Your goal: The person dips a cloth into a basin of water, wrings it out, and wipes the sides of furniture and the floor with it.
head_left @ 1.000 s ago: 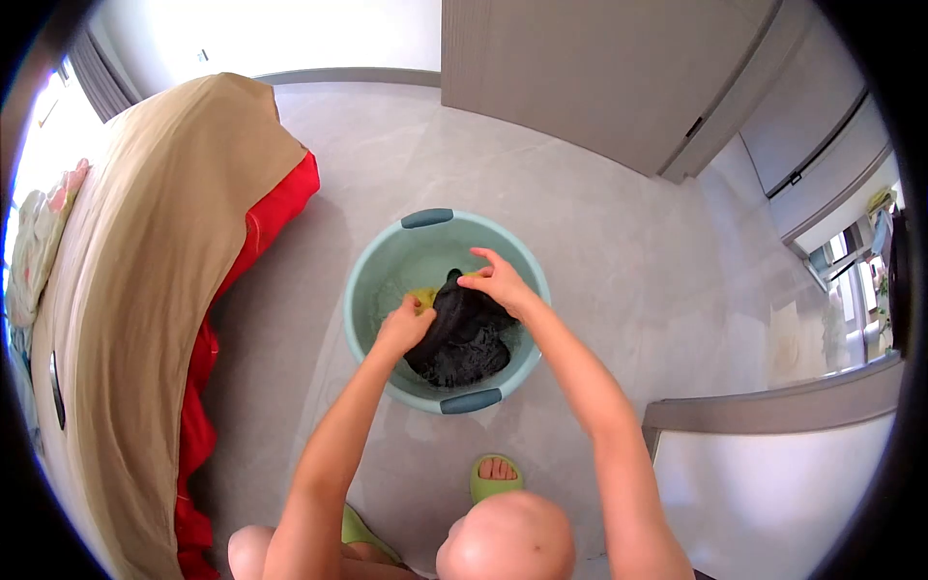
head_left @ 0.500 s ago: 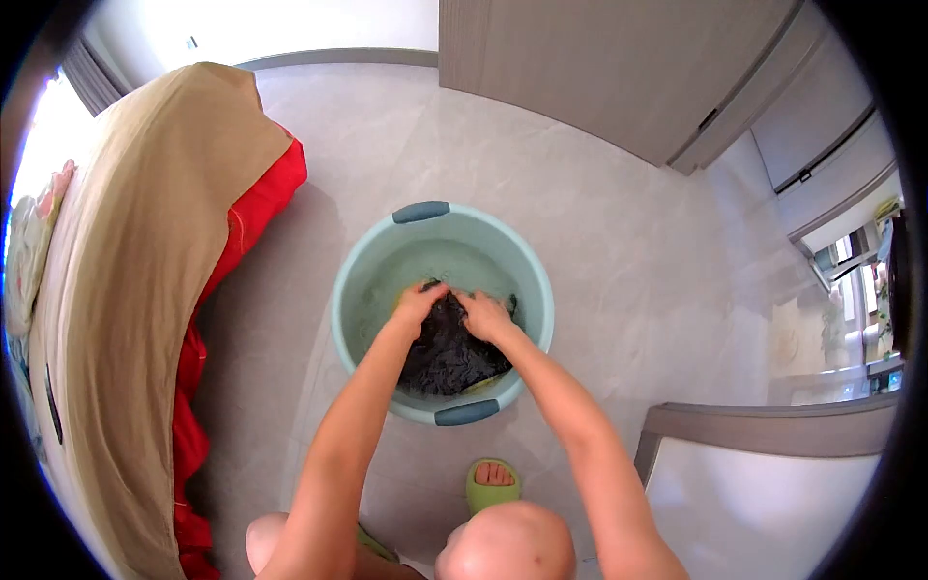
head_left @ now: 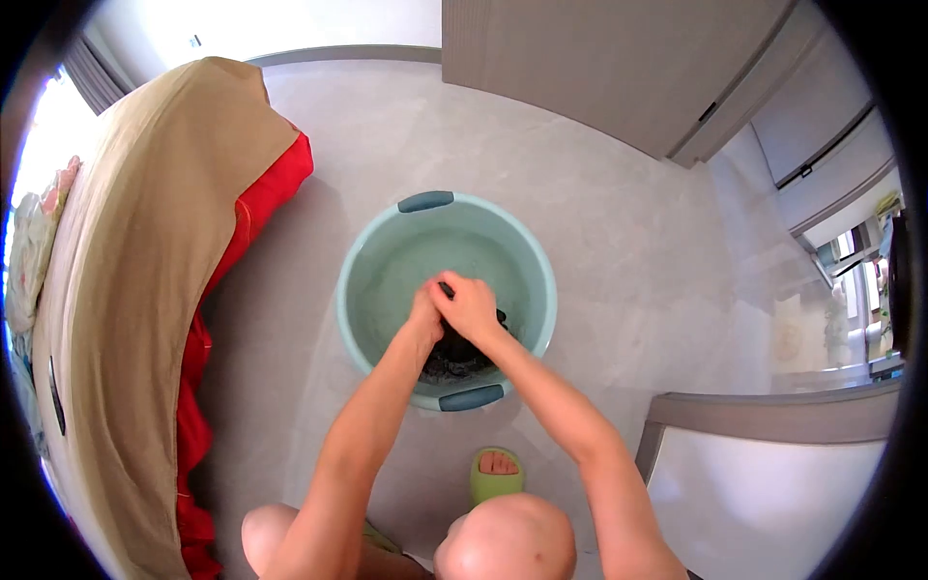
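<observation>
Over the pale green basin [head_left: 367,271] on the floor [head_left: 628,271], my left hand [head_left: 426,309] has its fingers curled around the black cloth [head_left: 468,342], which droops between the wrists inside the rim, while my right hand [head_left: 469,307] folds closed on it from the other side; how tightly either squeezes I cannot tell. To work it well, I would hold both hands low and centred, so any drips fall inside.

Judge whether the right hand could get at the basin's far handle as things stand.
Probably yes: nothing visible blocks the way from the right hand across the basin to its far handle. That hand seems to grip black cloth and might need freeing first.
</observation>
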`<action>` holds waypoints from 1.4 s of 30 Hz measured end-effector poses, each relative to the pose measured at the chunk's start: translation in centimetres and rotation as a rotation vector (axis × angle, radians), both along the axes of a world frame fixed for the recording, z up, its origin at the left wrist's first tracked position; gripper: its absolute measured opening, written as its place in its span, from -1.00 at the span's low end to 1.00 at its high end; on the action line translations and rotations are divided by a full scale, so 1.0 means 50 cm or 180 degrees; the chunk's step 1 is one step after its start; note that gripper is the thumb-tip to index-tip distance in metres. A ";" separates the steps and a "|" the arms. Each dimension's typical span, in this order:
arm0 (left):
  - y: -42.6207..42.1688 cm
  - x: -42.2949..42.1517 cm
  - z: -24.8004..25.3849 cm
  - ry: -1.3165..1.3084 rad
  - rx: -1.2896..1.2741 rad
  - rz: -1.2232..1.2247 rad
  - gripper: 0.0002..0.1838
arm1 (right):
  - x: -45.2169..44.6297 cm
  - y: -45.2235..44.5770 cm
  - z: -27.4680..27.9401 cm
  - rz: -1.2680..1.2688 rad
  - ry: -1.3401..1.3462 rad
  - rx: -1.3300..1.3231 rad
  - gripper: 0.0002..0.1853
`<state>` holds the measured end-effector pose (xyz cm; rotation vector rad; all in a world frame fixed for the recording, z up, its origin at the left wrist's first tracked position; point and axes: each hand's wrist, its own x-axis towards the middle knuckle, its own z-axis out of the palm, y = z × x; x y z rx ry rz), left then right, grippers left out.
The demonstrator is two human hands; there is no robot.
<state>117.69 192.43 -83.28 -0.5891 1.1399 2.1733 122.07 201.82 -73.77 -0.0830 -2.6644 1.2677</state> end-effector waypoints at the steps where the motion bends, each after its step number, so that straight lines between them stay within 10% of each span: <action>1: 0.010 0.020 0.083 0.0094 -0.0558 -0.0119 -0.66 | -0.019 0.014 -0.014 0.0030 -0.0035 0.0199 -0.69; 9: -0.097 -0.023 0.185 0.0807 -0.1290 0.0070 -0.47 | -0.063 0.171 -0.052 0.0879 -0.0877 0.0565 -0.39; 16: -0.081 0.003 0.091 0.2042 -0.5092 -0.2209 -0.33 | -0.083 0.121 -0.113 0.0444 -0.1992 0.1546 -0.57; 19: -0.065 -0.019 0.047 0.1142 -0.4547 -0.3089 -0.31 | -0.094 0.094 -0.151 0.0759 -0.2284 0.1746 -0.59; 25: 0.001 0.023 0.039 0.0968 -0.1365 -0.0531 -0.33 | -0.075 0.054 -0.191 0.0046 -0.2237 0.1490 -0.68; 35: -0.025 0.002 -0.032 0.0326 0.0825 -0.0406 -0.49 | -0.004 -0.018 -0.007 0.0147 -0.0101 -0.0020 -0.55; 37: -0.007 0.038 0.137 -0.0005 -0.0219 -0.0474 -0.47 | -0.035 -0.001 -0.006 0.0201 -0.0055 0.0214 -0.51; 42: -0.085 0.001 0.180 0.0868 -0.1142 -0.0432 -0.62 | -0.056 0.130 0.007 0.0350 0.0089 0.1082 -0.47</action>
